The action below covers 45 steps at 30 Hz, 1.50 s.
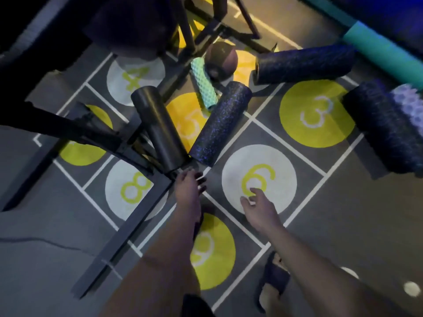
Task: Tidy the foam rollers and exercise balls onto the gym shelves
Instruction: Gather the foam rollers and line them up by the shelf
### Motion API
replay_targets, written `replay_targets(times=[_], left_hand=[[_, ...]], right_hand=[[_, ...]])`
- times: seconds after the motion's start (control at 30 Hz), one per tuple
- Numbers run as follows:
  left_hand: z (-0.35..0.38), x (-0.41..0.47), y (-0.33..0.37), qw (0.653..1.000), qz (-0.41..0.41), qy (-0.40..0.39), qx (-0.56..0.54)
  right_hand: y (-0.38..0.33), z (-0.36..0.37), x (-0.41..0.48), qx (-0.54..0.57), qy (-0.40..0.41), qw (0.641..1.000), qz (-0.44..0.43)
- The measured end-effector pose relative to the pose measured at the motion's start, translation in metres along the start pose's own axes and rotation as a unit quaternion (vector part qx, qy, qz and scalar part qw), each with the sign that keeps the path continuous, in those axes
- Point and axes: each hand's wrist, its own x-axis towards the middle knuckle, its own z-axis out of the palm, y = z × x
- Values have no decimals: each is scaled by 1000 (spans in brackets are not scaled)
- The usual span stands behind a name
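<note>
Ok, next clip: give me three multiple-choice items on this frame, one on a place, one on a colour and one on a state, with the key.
1. Where does the mint-green roller lie?
A) on a shelf
B) on the floor beside the dark ball
C) standing on end by itself

2. What colour is the circle marked 6?
A) white
B) yellow-green
C) blue

3. How is the right hand?
A) gripping a roller
B) holding a ball
C) open, holding nothing

Key:
1 B: its upper end lies right next to the ball.
2 A: the disc is white and only the digit is yellow-green.
3 C: its fingers are loosely spread over the circle marked 6, with nothing in them.
</note>
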Motion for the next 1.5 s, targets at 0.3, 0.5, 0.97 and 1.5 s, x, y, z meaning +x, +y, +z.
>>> replay_targets(times=[0.3, 0.5, 0.97, 1.5], left_hand=[[-4, 232, 37, 955, 10, -133, 264], [34, 356, 38, 860, 35, -217, 461], [98, 387, -61, 861, -38, -214, 460], [80, -175, -415, 597, -13, -499, 628]], right_hand=[[-84, 94, 178, 69, 38, 992, 98], [-105, 151, 290, 147, 50, 974, 166], [-2, 189, 362, 409, 92, 906, 57], [451, 60, -129, 726, 291, 592, 195]])
